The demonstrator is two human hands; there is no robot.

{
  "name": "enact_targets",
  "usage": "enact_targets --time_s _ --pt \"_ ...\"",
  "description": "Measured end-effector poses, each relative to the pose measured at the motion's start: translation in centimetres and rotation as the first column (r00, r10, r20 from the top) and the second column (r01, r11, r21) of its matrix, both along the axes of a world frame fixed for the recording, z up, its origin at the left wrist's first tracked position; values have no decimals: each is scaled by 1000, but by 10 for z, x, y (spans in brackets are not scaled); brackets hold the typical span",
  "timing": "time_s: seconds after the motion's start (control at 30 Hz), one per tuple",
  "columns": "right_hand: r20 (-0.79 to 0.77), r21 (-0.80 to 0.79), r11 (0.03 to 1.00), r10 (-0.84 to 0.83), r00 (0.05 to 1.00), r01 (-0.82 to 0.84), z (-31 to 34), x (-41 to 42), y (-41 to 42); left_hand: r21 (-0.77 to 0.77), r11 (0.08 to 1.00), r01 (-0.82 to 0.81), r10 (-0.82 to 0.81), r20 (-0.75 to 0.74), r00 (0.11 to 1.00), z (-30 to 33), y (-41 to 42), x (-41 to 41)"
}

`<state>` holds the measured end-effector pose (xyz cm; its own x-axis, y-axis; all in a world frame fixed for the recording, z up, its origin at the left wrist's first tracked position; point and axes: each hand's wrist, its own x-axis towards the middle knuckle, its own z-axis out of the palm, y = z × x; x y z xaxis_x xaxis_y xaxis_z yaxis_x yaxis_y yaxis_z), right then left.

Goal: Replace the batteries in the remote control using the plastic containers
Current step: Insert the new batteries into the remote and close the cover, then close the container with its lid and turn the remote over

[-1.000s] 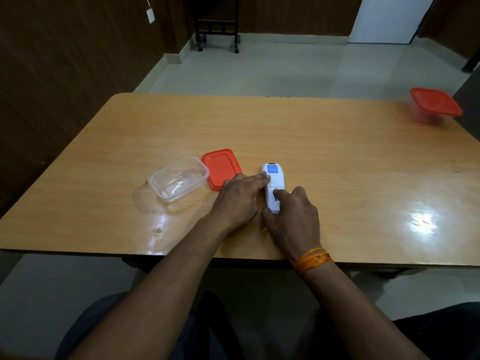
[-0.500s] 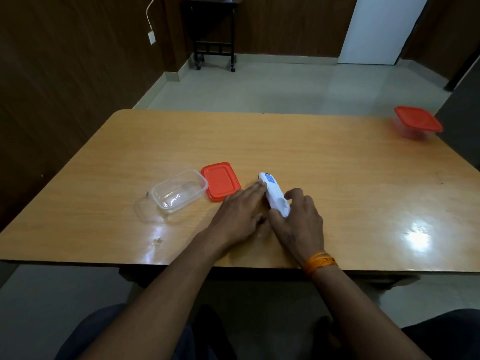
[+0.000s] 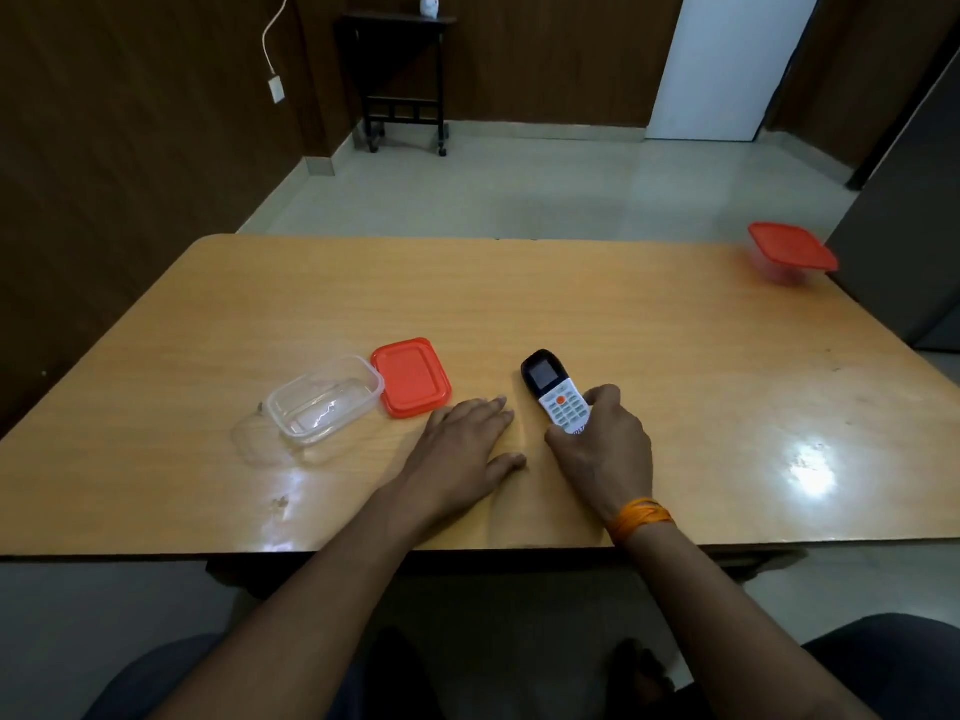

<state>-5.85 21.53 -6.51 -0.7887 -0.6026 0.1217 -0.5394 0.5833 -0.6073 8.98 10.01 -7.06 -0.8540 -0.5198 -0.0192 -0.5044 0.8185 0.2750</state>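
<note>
The remote control [image 3: 556,392] is gripped face up by the right hand [image 3: 605,449], just right of the red lid [image 3: 411,376]. The left hand [image 3: 462,449] is laid flat, fingers relaxed, nearer than the lid. The clear container [image 3: 326,400] is seen touching the lid's left edge.

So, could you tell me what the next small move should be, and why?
Probably set the remote control down button side up and let go: the right hand grips its near end, the left hand lies flat on the table, and the clear container looks empty beside its red lid.
</note>
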Motion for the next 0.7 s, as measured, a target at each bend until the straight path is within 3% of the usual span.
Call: enact_targets --time_s 0.13,0.4,0.57,0.7 --pt "-232 87 995 -24 972 45 -5 -3 -2 1 1000 -1 1 -2 1000 -1 0 2" --pt "-212 125 991 -28 977 56 -9 -12 0 15 999 -29 30 -8 1000 -4 7 9" --pt "-382 21 998 -54 923 67 -5 -4 -2 146 984 -107 128 -145 981 1 12 23" --pt "-391 -128 992 -42 920 -9 1 19 -14 245 941 -232 297 -274 915 8 13 34"
